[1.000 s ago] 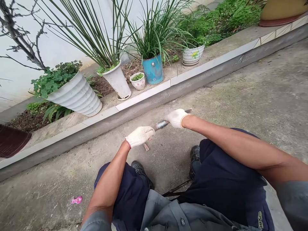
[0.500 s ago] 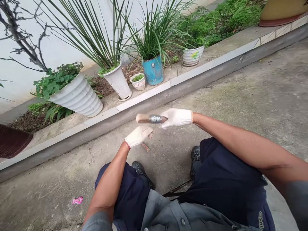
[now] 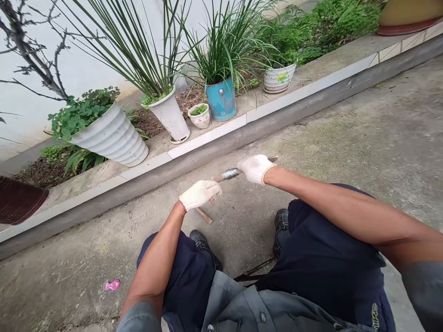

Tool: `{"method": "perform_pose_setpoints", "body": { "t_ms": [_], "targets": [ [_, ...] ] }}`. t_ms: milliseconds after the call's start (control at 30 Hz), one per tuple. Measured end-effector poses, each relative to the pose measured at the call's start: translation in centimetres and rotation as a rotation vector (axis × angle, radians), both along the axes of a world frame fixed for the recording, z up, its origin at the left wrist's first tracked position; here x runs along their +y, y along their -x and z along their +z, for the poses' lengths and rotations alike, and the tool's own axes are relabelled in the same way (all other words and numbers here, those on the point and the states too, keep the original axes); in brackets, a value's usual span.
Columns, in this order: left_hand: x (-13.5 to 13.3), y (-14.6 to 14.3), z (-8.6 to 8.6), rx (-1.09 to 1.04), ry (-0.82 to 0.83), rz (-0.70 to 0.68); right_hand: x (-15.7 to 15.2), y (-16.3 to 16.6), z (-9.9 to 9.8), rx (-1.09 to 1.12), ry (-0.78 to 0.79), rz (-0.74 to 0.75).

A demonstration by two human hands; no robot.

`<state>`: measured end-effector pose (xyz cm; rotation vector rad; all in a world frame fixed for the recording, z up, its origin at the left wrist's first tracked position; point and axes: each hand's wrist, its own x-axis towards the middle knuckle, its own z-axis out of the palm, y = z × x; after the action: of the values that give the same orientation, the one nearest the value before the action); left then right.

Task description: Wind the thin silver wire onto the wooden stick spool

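My right hand [image 3: 255, 168], in a white knit glove, is closed around a wooden stick [image 3: 273, 159] whose end juts out past the hand. Silvery wire [image 3: 230, 174] is wound in a thick coil about this stick, left of my fingers. My left hand [image 3: 200, 194], gloved too, is lower and to the left, its fingers pinched together. A faint strand runs between it and the coil. Below the left hand shows a short brown stick [image 3: 205, 216]; whether the hand holds it I cannot tell.
A tiled ledge [image 3: 207, 137] crosses ahead, bearing a ribbed white pot [image 3: 116, 136], a tall white pot [image 3: 171, 117], a small pot [image 3: 200, 119] and a blue pot [image 3: 222, 100]. On the concrete floor [image 3: 76, 258] lies a pink object [image 3: 112, 285]. My shoes [image 3: 282, 228] stand below.
My right hand has turned the wire-wound stick, so its far end now shows on the right and its coil end tilts downward. The short stick under my left hand has shifted slightly left.
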<state>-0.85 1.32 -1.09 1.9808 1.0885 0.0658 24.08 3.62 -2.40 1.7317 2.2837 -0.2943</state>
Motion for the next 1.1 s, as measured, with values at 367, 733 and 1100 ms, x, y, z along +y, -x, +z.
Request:
{"method": "perform_pose_setpoints", "body": {
  "t_ms": [367, 733, 1100],
  "targets": [
    [0.9, 0.4, -0.6, 0.073, -0.116, 0.002, -2.5, -0.5, 0.4, 0.42, 0.35, 0.42],
    [-0.4, -0.8, -0.6, -0.092, 0.005, -0.022, 0.8, -1.6, 1.4, 0.614, -0.115, -0.189],
    [0.4, 0.9, 0.2, 0.071, -0.104, -0.048, -0.8, -0.1, -0.3, -0.036, 0.117, 0.18]
  ]
}}
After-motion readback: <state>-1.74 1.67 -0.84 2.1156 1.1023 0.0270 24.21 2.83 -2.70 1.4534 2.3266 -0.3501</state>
